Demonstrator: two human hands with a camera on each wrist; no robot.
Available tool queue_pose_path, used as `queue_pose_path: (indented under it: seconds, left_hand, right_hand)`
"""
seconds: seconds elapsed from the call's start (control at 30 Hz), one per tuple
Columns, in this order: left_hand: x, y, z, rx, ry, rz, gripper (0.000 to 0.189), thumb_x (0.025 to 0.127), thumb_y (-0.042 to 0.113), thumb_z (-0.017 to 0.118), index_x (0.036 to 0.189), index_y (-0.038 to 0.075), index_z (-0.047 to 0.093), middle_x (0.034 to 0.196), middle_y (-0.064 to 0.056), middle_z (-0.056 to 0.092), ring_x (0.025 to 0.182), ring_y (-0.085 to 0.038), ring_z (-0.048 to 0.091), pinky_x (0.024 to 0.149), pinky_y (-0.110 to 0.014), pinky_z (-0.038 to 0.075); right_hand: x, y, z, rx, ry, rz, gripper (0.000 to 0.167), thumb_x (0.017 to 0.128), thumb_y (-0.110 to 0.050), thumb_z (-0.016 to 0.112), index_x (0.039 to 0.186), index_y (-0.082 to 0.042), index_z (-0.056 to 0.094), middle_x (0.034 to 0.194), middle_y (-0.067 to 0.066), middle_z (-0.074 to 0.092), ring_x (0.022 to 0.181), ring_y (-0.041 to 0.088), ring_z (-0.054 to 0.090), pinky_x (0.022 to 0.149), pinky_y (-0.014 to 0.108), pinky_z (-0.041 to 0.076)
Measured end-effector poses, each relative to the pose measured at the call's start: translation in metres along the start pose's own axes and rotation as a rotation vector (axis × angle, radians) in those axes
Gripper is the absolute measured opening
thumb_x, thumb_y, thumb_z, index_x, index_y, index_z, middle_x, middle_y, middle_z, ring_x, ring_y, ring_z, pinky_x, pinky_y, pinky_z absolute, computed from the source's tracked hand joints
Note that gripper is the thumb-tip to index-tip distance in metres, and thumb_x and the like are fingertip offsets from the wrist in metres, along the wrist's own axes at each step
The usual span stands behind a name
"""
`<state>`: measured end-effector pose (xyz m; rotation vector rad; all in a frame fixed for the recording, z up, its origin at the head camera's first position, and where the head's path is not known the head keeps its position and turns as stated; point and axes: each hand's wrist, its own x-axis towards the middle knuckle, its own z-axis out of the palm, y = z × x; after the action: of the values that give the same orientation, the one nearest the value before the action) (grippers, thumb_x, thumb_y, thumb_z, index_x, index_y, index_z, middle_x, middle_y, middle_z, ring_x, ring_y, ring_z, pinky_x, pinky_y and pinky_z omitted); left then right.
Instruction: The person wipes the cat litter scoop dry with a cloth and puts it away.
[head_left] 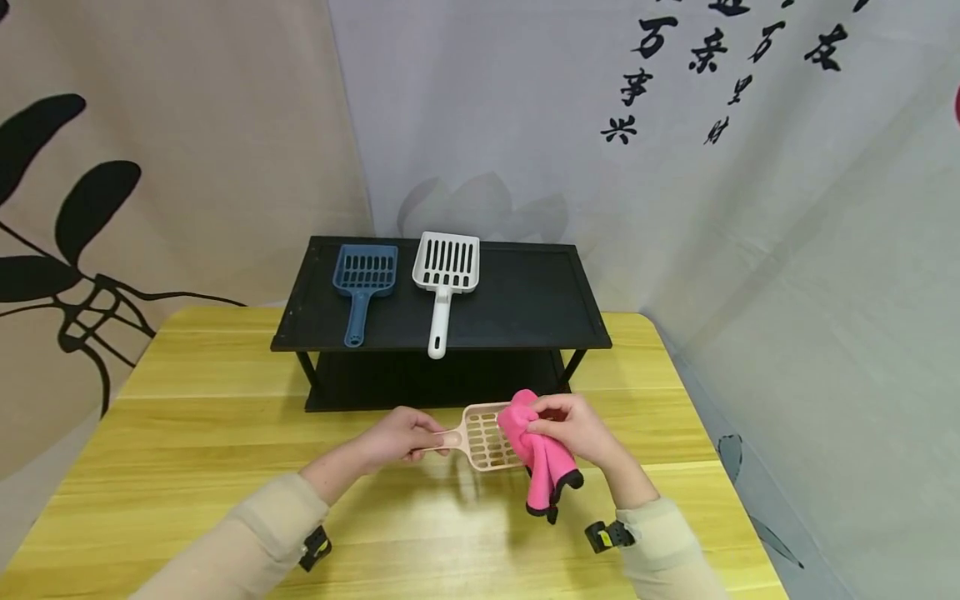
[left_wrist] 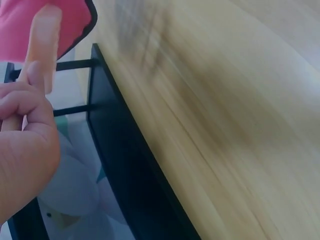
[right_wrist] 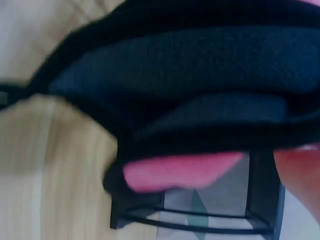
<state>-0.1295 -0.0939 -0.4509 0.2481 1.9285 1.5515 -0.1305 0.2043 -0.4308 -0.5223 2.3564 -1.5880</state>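
Observation:
In the head view my left hand [head_left: 408,435] grips the handle of a beige slotted litter scoop [head_left: 483,442], held over the table in front of the rack. My right hand [head_left: 573,425] pinches a bunched pink cloth [head_left: 538,450] with dark edging against the right end of the scoop, covering that part of it. The left wrist view shows my left fingers curled round the scoop's handle [left_wrist: 42,45], the pink cloth beyond it. Folds of the cloth [right_wrist: 185,172], with its dark side and black trim, fill much of the right wrist view.
A black two-tier rack [head_left: 525,300] stands at the back of the wooden table [head_left: 225,433]. On its top lie a blue litter scoop [head_left: 365,271] and a white litter scoop [head_left: 446,262]. Behind hangs a pale curtain [head_left: 487,100] with dark writing.

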Motion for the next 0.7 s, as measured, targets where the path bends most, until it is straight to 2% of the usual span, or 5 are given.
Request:
queue_pose_path:
  seconds: [0.17, 0.3, 0.47, 0.57, 0.7]
  left_hand:
    - [0.002, 0.007, 0.006, 0.022, 0.027, -0.005, 0.024, 0.092, 0.007, 0.055, 0.108, -0.009, 0.063, 0.089, -0.017, 0.070, 0.049, -0.004, 0.038, 0.047, -0.018, 0.029]
    - [0.005, 0.009, 0.011, 0.030, 0.038, -0.021, 0.024, 0.092, 0.008, 0.055, 0.108, -0.007, 0.064, 0.091, -0.018, 0.071, 0.050, -0.004, 0.038, 0.048, -0.018, 0.029]
    - [0.007, 0.006, 0.014, 0.006, 0.037, -0.033, 0.024, 0.092, 0.007, 0.055, 0.110, -0.008, 0.063, 0.092, -0.019, 0.070, 0.051, -0.003, 0.040, 0.048, -0.016, 0.031]
    - [0.007, 0.004, 0.013, 0.001, 0.037, -0.024, 0.025, 0.092, 0.006, 0.055, 0.111, -0.009, 0.062, 0.091, -0.020, 0.070, 0.051, -0.003, 0.040, 0.048, -0.015, 0.032]
    - [0.007, 0.004, 0.012, 0.007, 0.021, -0.031, 0.025, 0.092, 0.006, 0.055, 0.110, -0.009, 0.062, 0.089, -0.015, 0.071, 0.051, -0.003, 0.040, 0.049, -0.016, 0.032]
  right_hand:
    - [0.004, -0.002, 0.018, -0.112, -0.060, -0.018, 0.018, 0.083, -0.012, 0.070, 0.097, 0.000, 0.070, 0.096, 0.017, 0.067, 0.079, 0.011, 0.057, 0.070, 0.020, 0.050]
    - [0.002, -0.005, 0.036, -0.342, -0.079, -0.054, 0.013, 0.082, -0.016, 0.072, 0.093, -0.009, 0.073, 0.095, 0.006, 0.069, 0.083, 0.012, 0.058, 0.073, 0.021, 0.049]
    - [0.000, -0.007, 0.056, -0.715, -0.071, -0.210, 0.011, 0.081, -0.020, 0.072, 0.090, -0.013, 0.073, 0.092, -0.002, 0.071, 0.088, 0.014, 0.065, 0.079, 0.026, 0.052]
    - [-0.001, -0.007, 0.061, -0.840, -0.046, -0.246, 0.010, 0.081, -0.022, 0.072, 0.089, -0.015, 0.073, 0.092, -0.004, 0.071, 0.086, 0.012, 0.066, 0.077, 0.026, 0.053]
    - [-0.002, -0.006, 0.062, -0.930, -0.041, -0.238, 0.009, 0.081, -0.022, 0.073, 0.088, -0.018, 0.074, 0.092, -0.006, 0.070, 0.085, 0.011, 0.066, 0.072, 0.026, 0.053]
